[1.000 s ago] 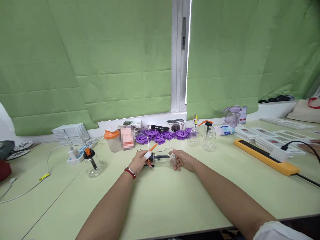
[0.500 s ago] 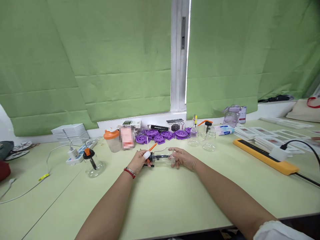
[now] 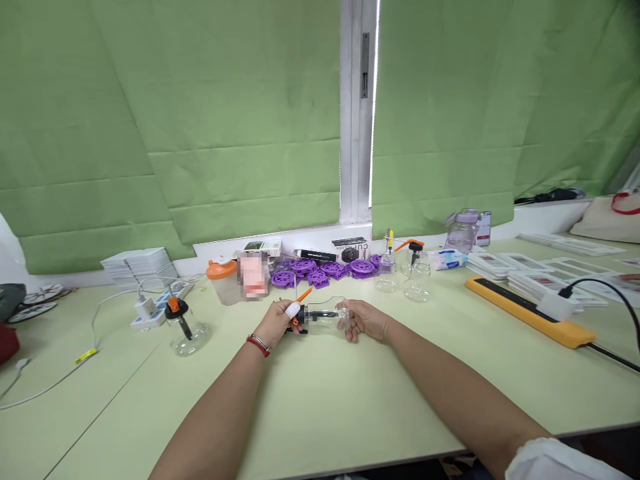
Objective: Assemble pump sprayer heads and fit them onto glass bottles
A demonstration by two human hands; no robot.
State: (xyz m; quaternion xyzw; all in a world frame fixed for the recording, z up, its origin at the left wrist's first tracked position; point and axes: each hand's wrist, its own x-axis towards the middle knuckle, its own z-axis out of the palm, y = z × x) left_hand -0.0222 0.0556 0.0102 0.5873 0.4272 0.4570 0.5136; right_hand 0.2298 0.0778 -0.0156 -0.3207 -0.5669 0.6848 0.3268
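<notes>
Head view: two bare arms reach out over a pale green table [image 3: 350,407]. The left hand [image 3: 277,322] has a red band at the wrist and a white wrap on one finger. It grips the black cap end of a small clear bottle [image 3: 325,315]. The right hand [image 3: 367,319] grips the round bottom end of the same bottle. The bottle lies on its side between both hands, low over the middle of the table. An orange stick [image 3: 304,295] pokes up from its cap.

To the left, a clear flask [image 3: 183,330] with a black and orange top stands alone. Farther back is a cup with an orange lid [image 3: 223,281]. Purple wheels [image 3: 325,270] lie in a row by the wall. Two more clear bottles [image 3: 403,273] stand far right of the hands. A long yellow power strip [image 3: 525,311] lies on the right.
</notes>
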